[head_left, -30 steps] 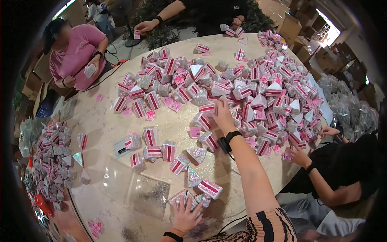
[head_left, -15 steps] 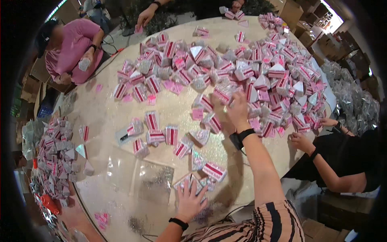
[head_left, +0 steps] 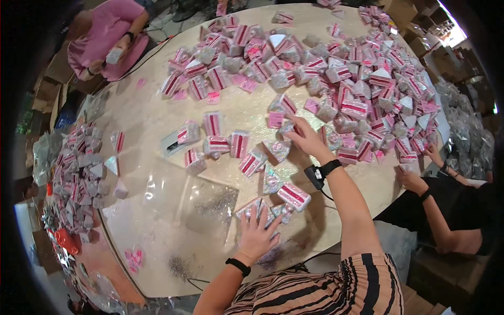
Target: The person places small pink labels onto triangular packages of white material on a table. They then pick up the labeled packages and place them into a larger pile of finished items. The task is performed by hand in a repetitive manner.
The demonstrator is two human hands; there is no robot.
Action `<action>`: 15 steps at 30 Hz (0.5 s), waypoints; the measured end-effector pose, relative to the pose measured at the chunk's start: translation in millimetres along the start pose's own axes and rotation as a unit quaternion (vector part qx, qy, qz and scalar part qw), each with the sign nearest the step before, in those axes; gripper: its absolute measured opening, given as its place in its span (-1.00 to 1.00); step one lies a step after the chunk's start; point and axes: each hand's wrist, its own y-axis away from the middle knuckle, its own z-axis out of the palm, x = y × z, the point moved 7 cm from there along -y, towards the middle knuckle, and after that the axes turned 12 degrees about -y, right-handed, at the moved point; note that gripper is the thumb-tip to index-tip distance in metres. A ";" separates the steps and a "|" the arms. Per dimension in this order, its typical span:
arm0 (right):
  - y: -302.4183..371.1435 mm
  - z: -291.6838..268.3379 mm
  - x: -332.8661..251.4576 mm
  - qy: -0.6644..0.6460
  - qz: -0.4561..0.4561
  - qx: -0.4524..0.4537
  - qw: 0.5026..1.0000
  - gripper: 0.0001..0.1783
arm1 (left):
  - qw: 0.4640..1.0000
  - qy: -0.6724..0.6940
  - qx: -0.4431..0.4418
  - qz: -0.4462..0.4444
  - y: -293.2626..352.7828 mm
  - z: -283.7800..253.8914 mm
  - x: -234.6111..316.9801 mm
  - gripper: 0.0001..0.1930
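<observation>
Okay so our left hand (head_left: pixel 257 237) is palm-down, fingers splayed loosely over a glittery wedge (head_left: pixel 247 208) on the tabletop (head_left: pixel 157 273); further right, our right hand (head_left: pixel 306 138) reaches forward, fingers curled gripping a wrapped cake slice (head_left: pixel 286 127).

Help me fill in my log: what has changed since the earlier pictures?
The right hand has drawn back from the big pile toward the near side of the table, now at a cake slice beside a pink card; its grip is unclear. The left hand still lies spread over a glittery wedge.
</observation>
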 end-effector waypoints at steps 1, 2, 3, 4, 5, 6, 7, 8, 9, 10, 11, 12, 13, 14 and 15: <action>2.2 8.8 11.5 -0.047 0.048 -0.012 0.998 -0.38 | 1.000 0.000 -0.004 -0.005 1.5 -0.3 -0.5 -0.36; 3.4 9.4 9.2 -0.040 -0.040 0.022 0.998 -0.41 | 1.000 0.008 -0.011 -0.005 1.2 -0.1 -1.2 -0.36; 3.6 14.6 14.6 -0.070 -0.034 0.017 0.997 -0.39 | 1.000 0.011 -0.012 -0.003 2.6 -0.5 -2.0 -0.36; 5.9 19.1 11.0 -0.047 -0.050 0.027 0.997 -0.38 | 1.000 0.014 -0.010 0.001 1.9 0.5 -3.1 -0.37; 8.5 25.6 7.4 -0.025 -0.066 0.037 0.997 -0.37 | 1.000 0.017 -0.008 0.005 4.2 0.3 -3.6 -0.37; 8.0 31.3 9.4 -0.023 -0.068 0.024 0.997 -0.40 | 1.000 0.027 0.006 0.003 1.8 -1.7 -2.6 -0.38; 6.1 35.3 13.1 -0.066 -0.060 0.030 0.996 -0.43 | 0.999 0.034 0.004 -0.008 3.9 -3.3 -4.7 -0.39; 3.2 41.6 17.2 -0.109 -0.052 0.037 0.992 -0.45 | 0.999 0.042 0.003 -0.019 8.1 -6.6 -8.5 -0.40; 1.8 42.6 20.1 -0.147 -0.043 0.044 0.987 -0.47 | 0.998 0.053 0.003 -0.028 11.5 -11.9 -10.7 -0.40; -0.2 38.6 23.0 -0.145 -0.043 0.064 0.986 -0.52 | 0.998 0.047 0.024 -0.045 13.7 -32.2 -17.3 -0.42; 0.4 34.7 28.3 -0.168 -0.023 0.060 0.984 -0.53 | 0.994 0.055 0.051 -0.075 20.7 -40.5 -26.5 -0.43; 0.5 34.6 28.9 -0.195 -0.002 0.054 0.979 -0.54 | 0.989 0.059 0.077 -0.108 32.0 -49.8 -37.4 -0.44; 0.4 37.4 28.6 -0.223 0.017 0.046 0.973 -0.54 | 0.983 0.062 0.102 -0.141 43.7 -56.2 -50.3 -0.44; 4.0 33.7 24.0 -0.188 0.011 0.046 0.981 -0.55 | 0.964 0.076 0.145 -0.208 57.2 -55.5 -68.3 -0.44; 6.9 28.5 18.9 -0.097 -0.021 0.042 0.994 -0.52 | 0.939 0.085 0.185 -0.278 77.7 -47.7 -87.1 -0.44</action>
